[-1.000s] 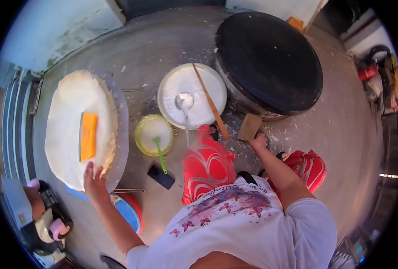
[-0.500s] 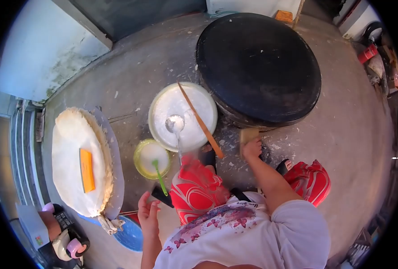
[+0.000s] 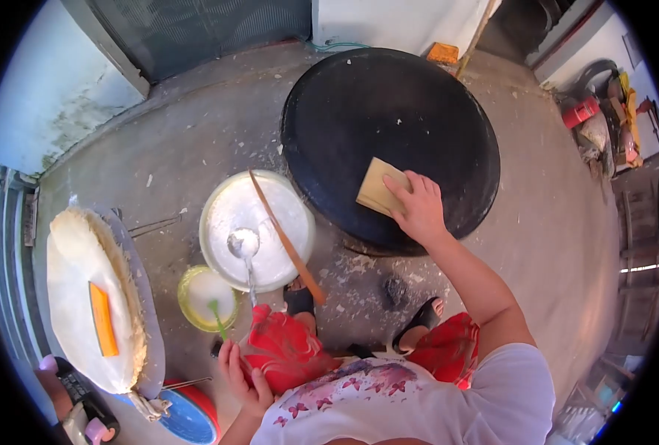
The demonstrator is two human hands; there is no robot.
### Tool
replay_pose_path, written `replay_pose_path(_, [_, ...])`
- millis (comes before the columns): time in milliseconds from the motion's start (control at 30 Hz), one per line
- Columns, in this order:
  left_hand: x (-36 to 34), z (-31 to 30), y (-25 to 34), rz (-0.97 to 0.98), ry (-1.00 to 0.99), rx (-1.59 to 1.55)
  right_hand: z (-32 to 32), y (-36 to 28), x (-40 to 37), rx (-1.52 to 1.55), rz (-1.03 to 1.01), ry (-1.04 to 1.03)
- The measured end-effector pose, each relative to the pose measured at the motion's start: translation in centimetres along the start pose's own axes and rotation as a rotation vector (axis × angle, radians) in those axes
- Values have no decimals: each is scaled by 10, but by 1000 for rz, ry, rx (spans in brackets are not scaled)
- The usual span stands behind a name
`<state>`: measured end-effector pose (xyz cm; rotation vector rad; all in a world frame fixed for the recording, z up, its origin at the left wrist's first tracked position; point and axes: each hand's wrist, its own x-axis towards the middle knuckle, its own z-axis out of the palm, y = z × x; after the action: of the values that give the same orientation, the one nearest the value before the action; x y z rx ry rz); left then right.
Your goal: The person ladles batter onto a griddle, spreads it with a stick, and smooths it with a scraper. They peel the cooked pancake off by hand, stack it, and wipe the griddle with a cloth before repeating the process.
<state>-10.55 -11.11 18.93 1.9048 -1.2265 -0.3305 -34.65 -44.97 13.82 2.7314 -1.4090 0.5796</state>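
Observation:
My right hand [image 3: 422,208] grips a folded tan cloth or pad [image 3: 378,187] over the near part of a large round black griddle [image 3: 389,111]. My left hand [image 3: 244,378] is beside my left knee with its fingers apart, near the green handle of a spoon in a small yellow-green bowl [image 3: 188,315]. Between the griddle and that bowl stands a big white tub [image 3: 209,215] of pale batter. A ladle [image 3: 244,243] rests in the batter, and a long wooden stick [image 3: 289,245] lies across the tub.
On the left, a stack of thin round flatbreads [image 3: 73,297] carries an orange scraper [image 3: 103,319]. A blue basin [image 3: 185,415] sits below it. Thin metal tongs [image 3: 155,225] lie on the floor. Assorted items, including a red object [image 3: 582,112], are at the far right.
My right hand has moved up with the pad from the griddle's near edge onto its surface. My left hand is lower, by my knee. The whole view has shifted.

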Motion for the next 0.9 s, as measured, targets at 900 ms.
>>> replay_pose_path(900, [64, 42, 30, -35, -144, 291, 57, 177, 175, -394, 321, -76])
